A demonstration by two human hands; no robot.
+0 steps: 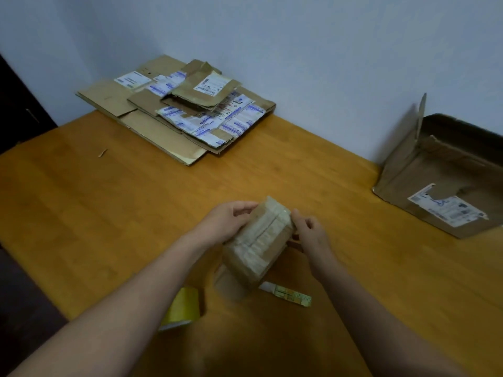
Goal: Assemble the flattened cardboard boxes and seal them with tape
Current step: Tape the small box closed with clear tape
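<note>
Fingers of the left hand reach out past a yellow tape roll, which lies on the wooden table under the left forearm. They curl over the far left edge of a small cardboard box and grip it. The right hand holds the opposite side, its thumb pressed at the box's far right corner and its fingers curled beside the wall. Between the hands the box is tilted, and to judge by the shadow under it, lifted just off the table. Its upper face is closed, with pale tape running the length of the centre seam. Just under its near end lies a slim white and yellow tool, perhaps a cutter, though I cannot tell for sure.

Farther off to the right, against the wall, a larger cardboard box stands erected with a flap up and its top unsealed. At the far left of the table is a stack of flattened boxes, several deep and covered in old labels, with a small scrap lying apart from it.

By my reading, one small box is formed and taped on this face at least, and its other faces are hidden. The large box seems to need closing, and the whole stack is untouched, so most of the job is left.
</note>
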